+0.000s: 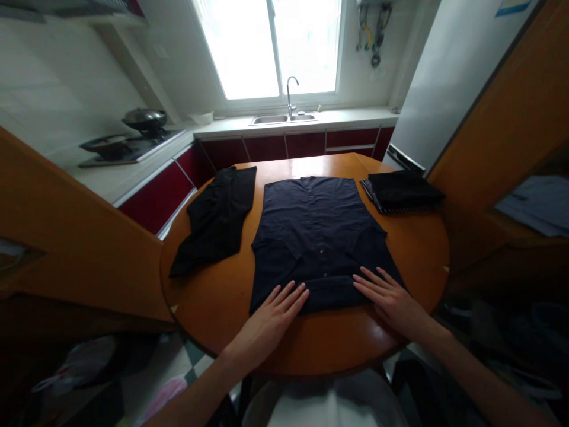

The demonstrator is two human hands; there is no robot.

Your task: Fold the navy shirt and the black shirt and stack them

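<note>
resting the left hand (pixel 278 308) palm down on the near edge of a dark navy shirt (pixel 311 213), left of its buttons (pixel 322 251), with the grip spread flat and the fingers straight. resting the right hand (pixel 389 295) likewise on the near right part of the cloth, with the grip spread there too and the fingers slightly apart. reaching in with bare forearms from the lower corners.

seeing the shirt laid out flat in the middle of a rounded wooden surface (pixel 213 293), with a band-like strip (pixel 331 286) running along the near edge between the hands. finding a black garment (pixel 217 219) lying flat just to the left, and a folded dark stack (pixel 402 188) just beside the shirt's far right, with a patterned layer partly visible at the bottom. beyond the surface, noting a steel sink (pixel 269 119) and a curved tap (pixel 289 95) below a bright window (pixel 249 47); to the left, a pan (pixel 146 118) on a dark cooktop (pixel 149 148).
</note>
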